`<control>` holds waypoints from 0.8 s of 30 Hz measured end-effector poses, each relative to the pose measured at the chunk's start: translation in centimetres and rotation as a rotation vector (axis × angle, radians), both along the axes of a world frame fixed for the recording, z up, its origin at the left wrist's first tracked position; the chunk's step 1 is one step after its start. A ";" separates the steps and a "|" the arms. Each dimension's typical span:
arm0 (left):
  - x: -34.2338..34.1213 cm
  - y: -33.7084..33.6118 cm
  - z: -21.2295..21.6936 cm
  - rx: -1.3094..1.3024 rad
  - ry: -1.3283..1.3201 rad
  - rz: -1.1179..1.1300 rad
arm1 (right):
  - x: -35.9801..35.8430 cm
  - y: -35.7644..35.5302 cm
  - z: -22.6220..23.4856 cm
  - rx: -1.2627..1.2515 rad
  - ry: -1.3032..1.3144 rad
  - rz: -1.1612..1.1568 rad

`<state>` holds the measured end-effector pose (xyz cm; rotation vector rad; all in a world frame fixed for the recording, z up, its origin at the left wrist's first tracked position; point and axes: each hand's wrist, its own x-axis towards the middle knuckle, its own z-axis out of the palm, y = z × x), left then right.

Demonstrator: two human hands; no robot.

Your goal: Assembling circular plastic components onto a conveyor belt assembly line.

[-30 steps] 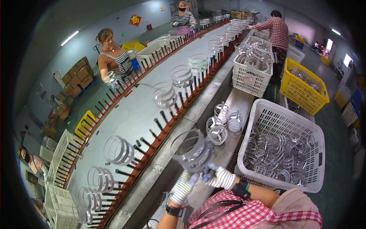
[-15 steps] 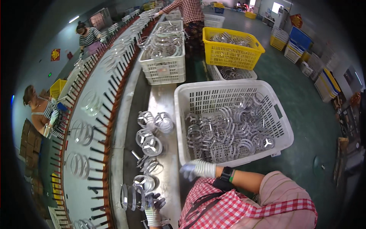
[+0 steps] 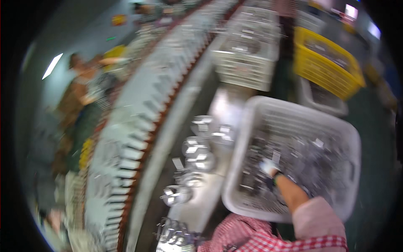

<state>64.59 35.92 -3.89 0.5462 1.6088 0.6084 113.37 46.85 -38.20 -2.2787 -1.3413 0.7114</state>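
Since half a second ago the right hand (image 3: 268, 167) has gone from outside the white basket (image 3: 239, 176) to down inside it, and the head has turned, so the basket sits further right, now at 4 o'clock. Target parts are the ring frames (image 3: 319, 168) heaped in there; right hand is in among the near-left ones. Can't tell if its fingers are closed on one: too much motion blur. Left hand (image 3: 185, 247) looks to be the striped patch at 6 o'clock, next to a ring part (image 3: 172, 232); grip there unreadable too. Main risk: snagging. The rings lie jumbled, so pulling one could drag up neighbours, bend a thin band or catch the glove. Second: the loose parts (image 3: 200, 161) at 6 to 7 o'clock on the metal ledge (image 3: 208, 201) are packed close; a low left-hand sweep could knock them off. Third: with the head turning, a part carried toward the pegged line (image 3: 126, 138) at 9 o'clock could clip a peg.
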 end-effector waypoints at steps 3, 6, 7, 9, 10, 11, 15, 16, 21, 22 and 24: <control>-0.1 -2.7 -1.1 -0.096 0.034 0.102 | -0.6 2.2 6.0 -0.338 -0.060 0.223; 0.6 -4.4 -2.6 -0.133 0.006 0.191 | 2.3 2.2 0.9 -0.389 -0.170 0.191; 0.8 -5.2 -3.1 -0.132 0.009 0.235 | 2.7 2.7 -0.5 -0.346 -0.197 0.265; 1.1 -6.4 -4.6 -0.115 -0.014 0.316 | 2.5 4.7 -0.7 -0.396 -0.260 0.321; 0.5 -6.9 -4.8 -0.124 -0.003 0.334 | 1.2 4.4 -0.7 -0.396 -0.272 0.352; 0.9 -7.3 -5.3 -0.118 -0.006 0.367 | 0.7 5.1 -0.6 -0.365 -0.273 0.294; 1.1 -6.4 -7.1 -0.089 -0.065 0.339 | 2.4 6.8 -2.1 -0.588 -0.322 0.366; 1.5 -5.5 -7.3 -0.073 -0.099 0.274 | 2.9 7.4 -2.3 -0.586 -0.329 0.361; -2.4 -5.4 -10.9 -0.050 -0.497 0.393 | 2.5 7.7 -0.8 -0.591 -0.357 0.553; -2.5 -5.5 -11.1 -0.056 -0.503 0.391 | 2.6 7.4 -0.7 -0.496 -0.308 0.597; 0.4 -1.8 -8.0 -0.051 -0.170 0.299 | 3.4 6.6 2.1 -0.405 -0.260 0.629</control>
